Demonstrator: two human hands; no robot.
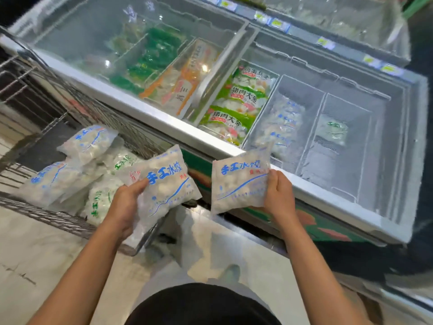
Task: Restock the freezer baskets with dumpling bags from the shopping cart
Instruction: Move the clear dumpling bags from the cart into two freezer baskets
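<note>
Head view, looking down: chest freezer running along the far side, glass lid slid over the left half, right half open. Under the glass, green packs and an orange-striped pack, blurred by frost. In the open half, wire freezer baskets: green-labelled bags stacked in the leftmost compartment, blue-printed dumpling bags lying in the next one, a single green-printed bag against the far wall of the right-hand one.

Down left, shopping cart pulled up against the freezer's front edge, clear dumpling bags heaped inside, some with blue print, some with green.

Both forearms stretched forward, bare, roughly parallel. Left hand turned palm-in over the cart's near right corner, thumb on top, fingers curled underneath, clamped on a blue-printed bag held tilted just above the heap. Right hand raised just short of the freezer's front rim, thumb pressed on the face, fingers wrapped behind, pinching the right edge of a second blue-printed bag, held upright, print facing the camera, its top corner overlapping the rim below the basket of matching bags.

Dark shirt at the bottom edge, pale tiled floor beneath.
</note>
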